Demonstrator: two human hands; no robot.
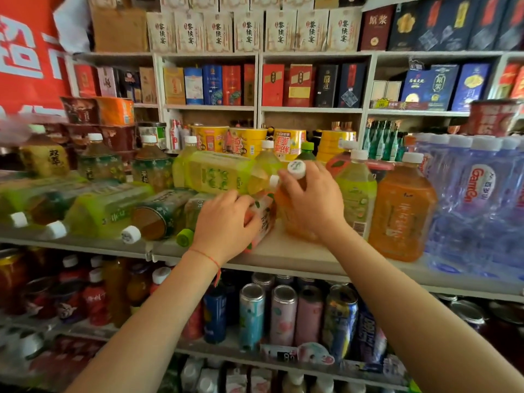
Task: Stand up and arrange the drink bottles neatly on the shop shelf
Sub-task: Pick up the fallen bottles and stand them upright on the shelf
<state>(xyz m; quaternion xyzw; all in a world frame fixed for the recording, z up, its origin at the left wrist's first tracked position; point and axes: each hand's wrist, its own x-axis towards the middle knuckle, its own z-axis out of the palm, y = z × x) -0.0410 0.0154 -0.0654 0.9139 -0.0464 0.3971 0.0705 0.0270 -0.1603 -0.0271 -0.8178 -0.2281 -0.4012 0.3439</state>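
1. Head view: my right hand (310, 198) is at twelve o'clock of centre, fingers curled round the neck of an orange bottle (292, 219) with a white cap (297, 169), tilted on the shelf (283, 255).
2. My left hand (225, 222), at nine o'clock of the right, curls its fingers over a lying pink-labelled bottle (262, 219).
3. At nine o'clock, green bottles (105, 211) lie on their sides, caps toward me.
4. At three o'clock an upright orange bottle (401, 211) stands beside a water pack (479, 211).
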